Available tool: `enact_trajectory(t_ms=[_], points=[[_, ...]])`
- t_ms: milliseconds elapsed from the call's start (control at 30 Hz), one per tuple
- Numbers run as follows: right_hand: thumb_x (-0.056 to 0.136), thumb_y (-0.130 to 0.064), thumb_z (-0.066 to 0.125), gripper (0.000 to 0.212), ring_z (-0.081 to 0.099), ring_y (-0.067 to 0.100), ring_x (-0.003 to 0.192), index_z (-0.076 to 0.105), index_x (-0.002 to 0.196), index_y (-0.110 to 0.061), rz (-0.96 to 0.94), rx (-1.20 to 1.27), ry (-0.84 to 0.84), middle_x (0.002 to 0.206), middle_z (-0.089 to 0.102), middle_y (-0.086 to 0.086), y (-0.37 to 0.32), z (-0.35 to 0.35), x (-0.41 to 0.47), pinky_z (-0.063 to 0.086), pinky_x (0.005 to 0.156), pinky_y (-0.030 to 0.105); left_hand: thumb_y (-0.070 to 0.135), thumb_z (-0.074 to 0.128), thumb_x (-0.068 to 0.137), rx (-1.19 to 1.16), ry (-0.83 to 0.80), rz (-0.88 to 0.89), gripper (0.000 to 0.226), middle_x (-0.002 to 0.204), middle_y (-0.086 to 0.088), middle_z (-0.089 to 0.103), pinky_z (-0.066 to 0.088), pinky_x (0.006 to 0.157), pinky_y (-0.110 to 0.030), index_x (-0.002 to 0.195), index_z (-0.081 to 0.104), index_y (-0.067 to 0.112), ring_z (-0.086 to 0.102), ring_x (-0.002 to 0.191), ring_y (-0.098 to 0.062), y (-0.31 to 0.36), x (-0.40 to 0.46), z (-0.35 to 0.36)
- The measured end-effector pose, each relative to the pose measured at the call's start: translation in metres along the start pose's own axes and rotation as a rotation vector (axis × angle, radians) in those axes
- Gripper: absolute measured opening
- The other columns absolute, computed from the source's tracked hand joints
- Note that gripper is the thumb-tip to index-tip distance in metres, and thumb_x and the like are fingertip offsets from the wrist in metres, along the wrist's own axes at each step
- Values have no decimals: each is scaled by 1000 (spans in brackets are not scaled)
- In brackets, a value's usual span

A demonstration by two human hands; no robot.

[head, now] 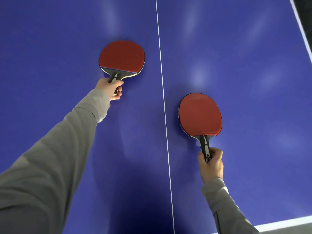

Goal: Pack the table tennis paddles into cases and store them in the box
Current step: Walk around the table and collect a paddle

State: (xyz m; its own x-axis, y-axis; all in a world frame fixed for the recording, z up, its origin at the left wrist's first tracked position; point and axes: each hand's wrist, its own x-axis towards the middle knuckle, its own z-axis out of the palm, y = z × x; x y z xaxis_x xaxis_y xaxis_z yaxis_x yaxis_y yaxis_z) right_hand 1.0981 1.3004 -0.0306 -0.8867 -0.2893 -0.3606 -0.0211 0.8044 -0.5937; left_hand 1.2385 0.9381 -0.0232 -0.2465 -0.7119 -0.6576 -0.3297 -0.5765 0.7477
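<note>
A: So, what's biggest?
B: A blue table (pixel 236 81), white line (pixel 164 115) down its middle.
A: Then?
B: Two red paddles, faces up. Left paddle (pixel 122 56) lies left of the line, farther out; right paddle (pixel 200 114) sits just right of it, nearer.
A: And the hands?
B: Left hand (pixel 110 89) has its fingers curled round its paddle's handle. Right hand (pixel 211 164) grips the other handle, fingers wrapped tight. Grey sleeves on both.
</note>
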Motion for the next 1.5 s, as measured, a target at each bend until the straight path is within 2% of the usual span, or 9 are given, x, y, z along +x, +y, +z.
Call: enact_trajectory(t_ms=[133, 400, 633, 767, 967, 1133, 1333, 1433, 1500], points=[[87, -14, 62, 27, 50, 27, 70, 44, 105, -7, -11, 39, -30, 72, 51, -9, 5, -1, -10, 38, 69, 33, 12, 57, 91, -129, 7, 35, 19, 55, -2, 46, 31, 41, -18, 75, 47, 15, 40, 35, -8, -28, -47, 13], [87, -14, 62, 27, 52, 30, 72, 44, 105, -5, -41, 64, -134, 84, 56, 3, 36, -21, -40, 41, 71, 35, 4, 56, 90, -162, 98, 44, 16, 55, -5, 46, 30, 36, -21, 81, 44, 11, 38, 34, -15, -161, -203, 43], [87, -15, 63, 27, 50, 13, 65, 44, 105, -7, -81, 23, -217, 75, 51, -13, 68, -30, -66, 37, 68, 30, 10, 61, 89, -132, 192, -39, 21, 46, -1, 45, 32, 35, -21, 83, 43, 19, 35, 33, -13, -234, -258, 70], [87, -17, 62, 26, 51, 6, 66, 42, 103, -12, -128, 39, -282, 76, 51, -16, 63, -18, -83, 35, 67, 26, 9, 61, 89, -134, 141, -49, 16, 54, -7, 49, 36, 35, -20, 90, 45, 9, 43, 32, -11, -237, -255, 69], [88, -21, 62, 27, 49, -1, 63, 38, 102, -17, -198, 67, -395, 73, 50, -17, 33, 15, -113, 36, 61, 23, -7, 51, 90, -343, 55, -115, 22, 64, 4, 65, 50, 67, -22, 87, 62, 11, 62, 57, -4, -244, -255, 60], [89, -23, 60, 27, 51, 8, 70, 35, 99, -20, -210, 80, -449, 79, 49, -18, 17, 42, -139, 39, 72, 26, -9, 49, 90, -281, 6, -69, 27, 90, -11, 62, 44, 91, -42, 115, 57, -3, 57, 85, -27, -246, -257, 60], [89, -25, 61, 26, 55, 24, 90, 39, 99, -16, -219, 64, -389, 102, 50, 2, 15, 61, -154, 50, 80, 37, -6, 48, 91, -351, -28, -98, 27, 81, -3, 67, 53, 60, -17, 114, 57, 4, 65, 65, -10, -246, -255, 59], [87, -26, 63, 30, 51, 23, 94, 45, 104, -8, -268, 34, -343, 99, 44, -2, 16, 65, -157, 48, 86, 40, -4, 43, 94, -473, -9, -174, 21, 64, 2, 69, 52, 52, -15, 104, 57, 10, 64, 53, -6, -242, -253, 57], [86, -27, 65, 33, 51, 23, 96, 47, 105, -7, -296, 11, -327, 98, 43, -3, 17, 65, -159, 47, 87, 40, 2, 41, 96, -523, 5, -226, 20, 59, 2, 66, 50, 55, -19, 92, 59, 9, 60, 59, -11, -241, -250, 56]])
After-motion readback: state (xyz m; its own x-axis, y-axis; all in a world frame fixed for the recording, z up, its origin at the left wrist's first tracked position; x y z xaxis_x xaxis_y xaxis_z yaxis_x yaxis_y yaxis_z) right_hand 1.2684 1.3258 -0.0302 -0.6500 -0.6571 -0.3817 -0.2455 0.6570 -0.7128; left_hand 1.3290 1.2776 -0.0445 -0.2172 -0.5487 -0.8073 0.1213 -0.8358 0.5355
